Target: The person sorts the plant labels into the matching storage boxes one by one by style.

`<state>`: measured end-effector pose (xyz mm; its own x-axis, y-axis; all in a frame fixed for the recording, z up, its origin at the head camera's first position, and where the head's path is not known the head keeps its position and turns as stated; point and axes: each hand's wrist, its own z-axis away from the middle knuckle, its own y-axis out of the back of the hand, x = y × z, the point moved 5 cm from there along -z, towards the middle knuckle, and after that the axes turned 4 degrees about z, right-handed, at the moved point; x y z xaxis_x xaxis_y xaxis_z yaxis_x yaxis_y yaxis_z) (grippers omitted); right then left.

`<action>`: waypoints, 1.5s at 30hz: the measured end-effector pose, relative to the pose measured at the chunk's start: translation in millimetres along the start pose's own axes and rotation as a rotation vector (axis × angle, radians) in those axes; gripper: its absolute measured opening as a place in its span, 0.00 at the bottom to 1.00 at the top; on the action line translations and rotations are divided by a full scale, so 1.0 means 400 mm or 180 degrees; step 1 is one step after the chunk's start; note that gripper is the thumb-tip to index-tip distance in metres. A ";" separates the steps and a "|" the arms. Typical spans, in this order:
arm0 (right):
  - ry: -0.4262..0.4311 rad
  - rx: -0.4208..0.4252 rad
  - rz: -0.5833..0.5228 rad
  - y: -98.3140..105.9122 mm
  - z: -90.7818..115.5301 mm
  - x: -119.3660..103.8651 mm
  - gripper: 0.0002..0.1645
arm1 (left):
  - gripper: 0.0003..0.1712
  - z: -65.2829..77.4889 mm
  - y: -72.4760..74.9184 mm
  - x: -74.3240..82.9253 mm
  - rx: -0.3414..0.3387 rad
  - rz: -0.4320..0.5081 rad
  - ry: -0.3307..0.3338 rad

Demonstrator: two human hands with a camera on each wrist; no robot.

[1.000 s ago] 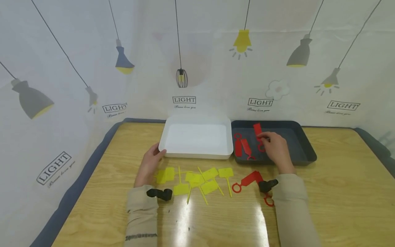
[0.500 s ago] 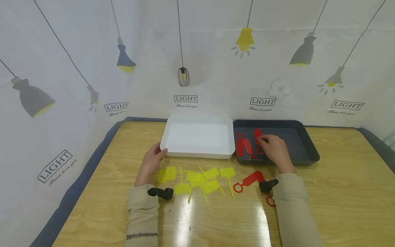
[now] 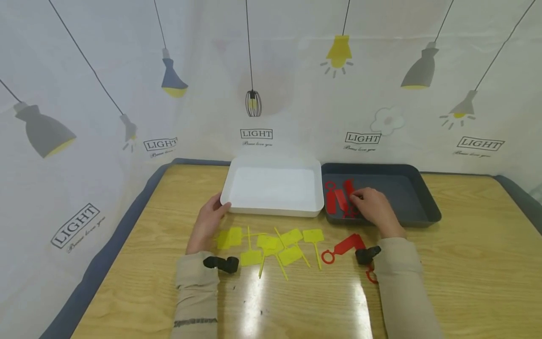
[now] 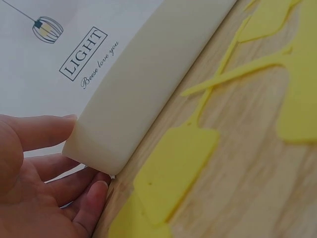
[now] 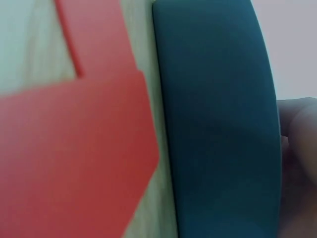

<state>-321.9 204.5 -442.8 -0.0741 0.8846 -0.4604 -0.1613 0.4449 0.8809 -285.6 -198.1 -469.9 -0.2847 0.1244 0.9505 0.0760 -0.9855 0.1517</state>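
Note:
My left hand (image 3: 207,220) grips the near left corner of a white tray (image 3: 273,211). In the left wrist view, the thumb is on the tray's rim, with the fingers curled at its underside. Over the dark grey tray (image 3: 400,193) at the right, my right hand (image 3: 376,209) pinches a red tag (image 3: 349,187) low inside it. More red ring tags (image 3: 331,201) lie at that tray's left end. The right wrist view shows the dark tray's outer wall (image 5: 218,114), which hides the fingertips.
Several yellow T-shaped plant labels (image 3: 313,235) lie on the wooden table (image 3: 139,263) before the white tray. Red ring tags (image 3: 347,243) lie beside them, partly under the right wrist. A printed curtain (image 3: 296,94) hangs behind the trays, which stand side by side.
My right hand has moved down and slightly left with the red tag, now close to the other red tags. The left hand stays at the white tray's corner.

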 end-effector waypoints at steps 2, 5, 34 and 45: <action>0.0039 -0.0029 0.0020 -0.004 0.001 -0.001 0.21 | 0.32 0.000 -0.001 0.000 -0.0008 -0.0018 0.0004; 0.0115 -0.0052 0.0056 -0.008 0.000 -0.003 0.21 | 0.32 -0.001 -0.002 0.000 -0.0002 -0.0027 0.0012; 0.0343 0.0080 0.0463 -0.010 0.001 -0.032 0.19 | 0.31 -0.002 -0.002 0.000 0.0043 -0.0055 0.0034; 0.0278 0.0158 0.0356 -0.003 0.011 -0.030 0.20 | 0.30 -0.003 -0.004 -0.003 0.0021 -0.0007 0.0044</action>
<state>-316.5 194.1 -438.0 -0.1744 0.9145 -0.3651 -0.0984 0.3527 0.9306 -286.6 -196.7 -471.4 -0.2981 0.1250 0.9463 0.0817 -0.9844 0.1558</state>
